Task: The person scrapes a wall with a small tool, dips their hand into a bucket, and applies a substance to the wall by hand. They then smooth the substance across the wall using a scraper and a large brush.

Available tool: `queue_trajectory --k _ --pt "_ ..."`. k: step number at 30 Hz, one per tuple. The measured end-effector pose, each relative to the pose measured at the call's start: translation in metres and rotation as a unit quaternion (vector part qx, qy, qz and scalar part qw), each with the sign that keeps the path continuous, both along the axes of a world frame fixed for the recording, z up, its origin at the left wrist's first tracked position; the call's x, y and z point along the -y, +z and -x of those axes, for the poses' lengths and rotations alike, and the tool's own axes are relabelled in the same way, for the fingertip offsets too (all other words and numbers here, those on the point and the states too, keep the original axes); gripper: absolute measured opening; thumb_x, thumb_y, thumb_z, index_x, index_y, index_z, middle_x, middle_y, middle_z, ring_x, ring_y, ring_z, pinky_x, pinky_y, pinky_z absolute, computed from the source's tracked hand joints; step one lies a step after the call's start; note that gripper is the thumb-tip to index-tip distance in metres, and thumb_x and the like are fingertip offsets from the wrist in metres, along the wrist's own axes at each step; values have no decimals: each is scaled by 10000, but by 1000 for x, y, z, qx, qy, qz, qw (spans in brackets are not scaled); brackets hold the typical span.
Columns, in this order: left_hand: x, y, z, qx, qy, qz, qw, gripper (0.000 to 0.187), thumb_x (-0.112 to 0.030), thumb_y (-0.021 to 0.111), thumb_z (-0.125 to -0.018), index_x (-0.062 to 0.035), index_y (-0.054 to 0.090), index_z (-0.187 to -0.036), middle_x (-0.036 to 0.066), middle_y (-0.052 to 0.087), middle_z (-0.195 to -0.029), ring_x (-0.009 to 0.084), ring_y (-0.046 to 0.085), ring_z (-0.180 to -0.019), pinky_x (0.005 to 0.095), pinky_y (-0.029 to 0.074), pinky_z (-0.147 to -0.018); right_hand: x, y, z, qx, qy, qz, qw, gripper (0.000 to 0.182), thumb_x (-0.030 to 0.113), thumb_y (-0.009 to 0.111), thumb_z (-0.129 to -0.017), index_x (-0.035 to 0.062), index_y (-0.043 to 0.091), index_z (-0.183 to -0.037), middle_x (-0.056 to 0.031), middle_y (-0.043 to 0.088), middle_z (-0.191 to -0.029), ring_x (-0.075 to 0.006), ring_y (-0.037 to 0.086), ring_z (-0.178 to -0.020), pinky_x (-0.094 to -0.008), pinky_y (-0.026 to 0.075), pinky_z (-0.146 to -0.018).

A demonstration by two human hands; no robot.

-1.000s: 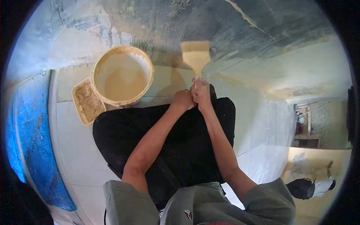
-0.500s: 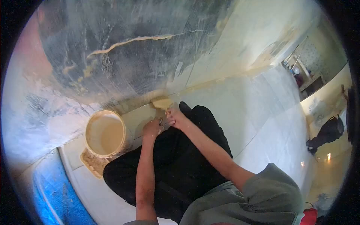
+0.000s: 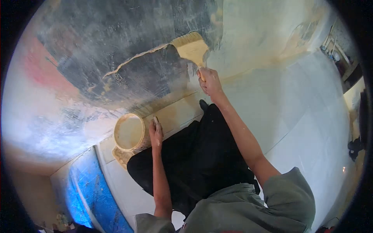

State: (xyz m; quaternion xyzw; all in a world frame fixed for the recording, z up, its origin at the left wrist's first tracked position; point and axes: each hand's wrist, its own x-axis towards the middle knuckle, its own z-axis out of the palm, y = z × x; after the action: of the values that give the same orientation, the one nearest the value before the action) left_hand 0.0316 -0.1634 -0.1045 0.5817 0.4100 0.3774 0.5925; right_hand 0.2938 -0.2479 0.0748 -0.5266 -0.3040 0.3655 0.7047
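A wide, flat paintbrush [image 3: 192, 49] is in my right hand [image 3: 211, 82], its fingers wrapped round the handle. The bristles are at the dark grey wall patch [image 3: 143, 72], by the right end of a pale, jagged crack [image 3: 136, 56]. My left hand [image 3: 156, 134] is closed around a small object with a pale end [image 3: 155, 120]; its kind is not clear. Just left of that hand stands a round bucket [image 3: 129, 132] with beige, cloudy liquid inside and smears on its rim. Beneath the bucket's near side a stained, shallow tray [image 3: 121, 157] sticks out.
White floor tiles [image 3: 295, 108] spread to the right. At the left, a blue sheet [image 3: 99, 190] lies along a pale edge. My bent legs in black trousers [image 3: 186, 155] are close to the bucket. Shelves with small items [image 3: 336, 56] show at the far right.
My right hand has lifted the brush from low by the floor up to the wall crack. My left hand has parted from the right and is now beside the bucket. The view has shifted.
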Motion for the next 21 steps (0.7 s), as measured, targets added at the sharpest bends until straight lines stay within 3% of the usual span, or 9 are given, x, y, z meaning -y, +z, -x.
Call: queue_trajectory --k 1,3,6,7,9,16,18,20,21 --pt "10 13 -1 -7 10 35 999 324 -202 483 -892 1 426 -1138 -27 399 -649 33 338 -500 185 264 -413 -11 -24 -9 -10 3 -7 1000 261 269 447 -851 78 434 -674 38 332 -459 -55 283 -326 -225 194 -294" --pt "7 -2 -1 -28 30 14 999 296 -204 486 -890 -4 433 -1101 -29 400 -639 39 348 -496 195 273 -413 -41 -98 -29 191 -128 -121 966 295 260 458 -845 78 422 -615 27 329 -443 -79 275 -322 -247 200 -309" --pt "18 10 -7 -59 63 16 996 245 -210 490 -878 -8 453 -1012 -35 391 -609 49 353 -493 215 281 -415 -48 -177 -56 261 -188 -40 946 325 268 476 -836 81 409 -579 18 339 -456 -90 288 -349 -266 211 -331" --pt "13 -5 -6 -69 59 -1 996 233 -209 494 -871 -12 467 -993 -35 393 -617 49 347 -493 216 276 -419 -32 -163 -55 251 -192 -41 948 325 268 476 -836 81 409 -579 18 339 -456 -90 288 -349 -266 211 -331" --pt "0 -40 -1 -93 44 -21 994 252 -219 512 -849 13 488 -945 37 463 -669 116 418 -543 272 353 -488 3 -133 -58 -19 40 167 985 316 287 491 -828 91 423 -590 18 350 -466 -86 308 -365 -261 214 -341" --pt "25 -20 -18 -233 32 -202 951 342 -252 506 -840 59 455 -974 189 528 -795 264 501 -729 381 415 -695 15 -144 -84 -40 97 153 983 312 314 497 -809 100 446 -587 9 347 -439 -92 311 -332 -265 214 -312" --pt "19 -31 -11 -268 18 -184 946 339 -258 502 -844 46 460 -987 183 524 -795 256 493 -726 367 412 -684 23 -182 -107 21 75 181 980 293 298 505 -794 81 461 -602 -6 374 -453 -104 325 -323 -280 221 -296" --pt "22 -30 -9 -215 22 -207 954 346 -261 508 -841 47 460 -991 191 522 -794 270 497 -732 370 412 -691 16 -268 -146 256 125 242 927 269 272 507 -783 61 472 -621 -24 409 -479 -118 340 -313 -284 229 -285" --pt "21 -30 -10 -164 29 -226 960 353 -264 514 -838 47 460 -995 200 521 -794 284 500 -737 373 413 -698 20 -254 -146 262 115 237 928 269 272 507 -783 61 472 -621 -24 409 -479 -118 340 -313 -284 229 -285"
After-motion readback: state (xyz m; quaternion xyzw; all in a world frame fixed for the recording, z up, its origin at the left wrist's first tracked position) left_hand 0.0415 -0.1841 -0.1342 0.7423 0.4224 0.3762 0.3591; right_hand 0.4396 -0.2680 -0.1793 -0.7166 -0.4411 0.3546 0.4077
